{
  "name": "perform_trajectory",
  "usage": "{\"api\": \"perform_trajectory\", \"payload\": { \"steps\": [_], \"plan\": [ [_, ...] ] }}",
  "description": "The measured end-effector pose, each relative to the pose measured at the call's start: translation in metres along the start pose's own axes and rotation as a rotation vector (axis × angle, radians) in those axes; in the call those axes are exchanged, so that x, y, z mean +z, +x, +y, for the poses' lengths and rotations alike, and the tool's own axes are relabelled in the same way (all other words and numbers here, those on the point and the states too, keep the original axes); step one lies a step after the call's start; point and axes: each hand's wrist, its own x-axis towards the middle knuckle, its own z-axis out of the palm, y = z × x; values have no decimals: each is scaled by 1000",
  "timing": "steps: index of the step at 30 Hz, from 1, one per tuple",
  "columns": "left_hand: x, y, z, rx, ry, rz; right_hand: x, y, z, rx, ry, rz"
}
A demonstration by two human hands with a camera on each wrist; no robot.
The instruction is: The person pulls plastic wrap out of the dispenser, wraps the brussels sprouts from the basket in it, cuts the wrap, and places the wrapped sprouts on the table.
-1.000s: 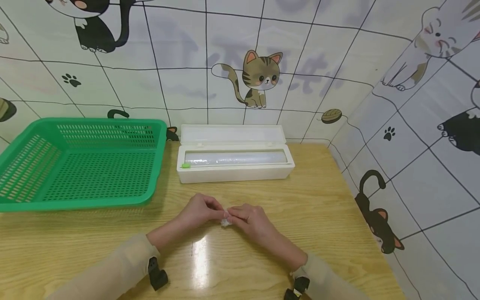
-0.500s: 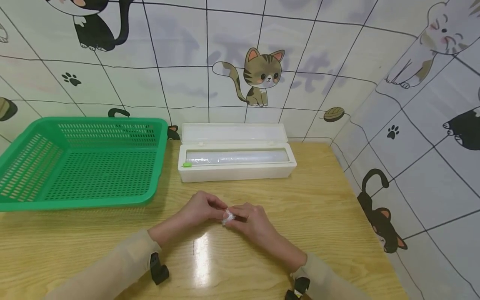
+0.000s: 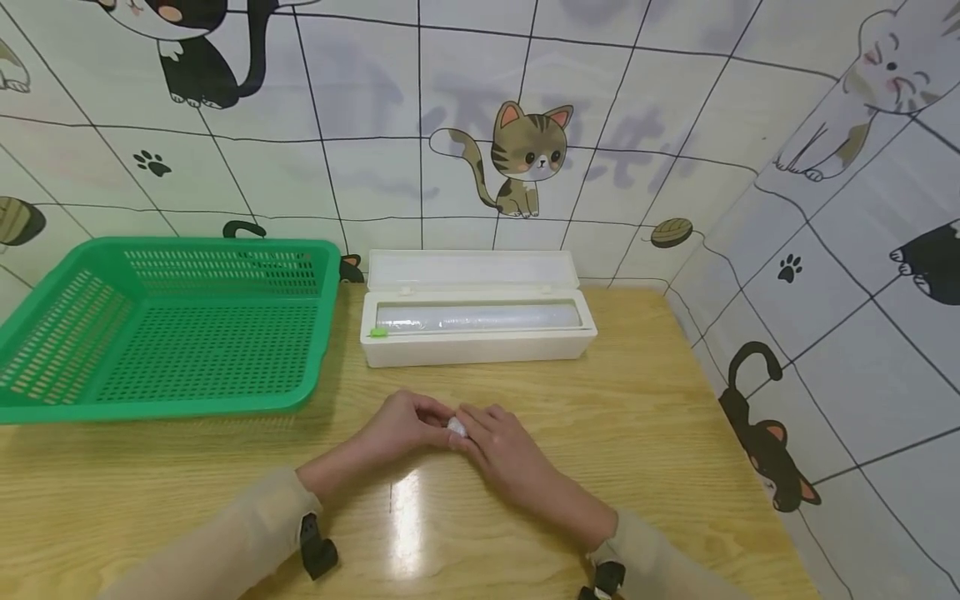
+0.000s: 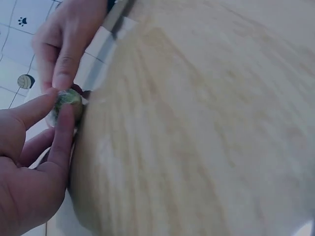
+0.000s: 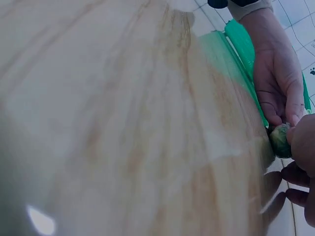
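Observation:
A small round green thing wrapped in clear film (image 4: 69,98) sits between my two hands at the middle of the table; its exact kind is hard to tell. From the left, my left hand (image 3: 396,427) pinches it with thumb and fingertips. My right hand (image 3: 512,454) meets it from the right, thumb and fingers at the film. In the head view only a whitish, shiny bit of the wrapped bundle (image 3: 457,427) shows between the fingers. The right wrist view shows its green side (image 5: 280,141), low by the tabletop. Fingers hide the rest of it.
Behind the hands stands a white cling film box (image 3: 480,346), lid raised, with a film roll (image 3: 480,317) and a green slider (image 3: 378,332). A green mesh basket (image 3: 202,407) stands at the left. The wooden table (image 3: 600,417) meets cat-printed walls behind and to the right.
My right fingers have shifted over the bundle, covering more of it, and the film lies more tightly gathered. The left hand has stayed nearly in place.

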Motion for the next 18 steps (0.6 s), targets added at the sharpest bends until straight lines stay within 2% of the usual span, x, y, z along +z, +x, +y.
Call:
{"api": "perform_trajectory", "payload": {
  "steps": [3, 6, 10, 13, 15, 18],
  "plan": [
    [-2, 2, 2, -43, -56, -22, 2, 0, 1, -40, -55, 33],
    [-3, 3, 6, -69, -109, -35, 2, 0, 4, -23, 30, 56],
    [-3, 5, 10, -96, -153, -22, -3, 2, 8, 88, 248, 60],
    [-1, 6, 10, -101, -191, 19, -9, 7, 11, 207, 398, 50],
    [0, 5, 9, -88, -191, 55, -11, 10, 12, 269, 466, 39],
    [2, 5, 7, -72, -158, 116, -13, 14, 14, 310, 522, 26]
  ]
}}
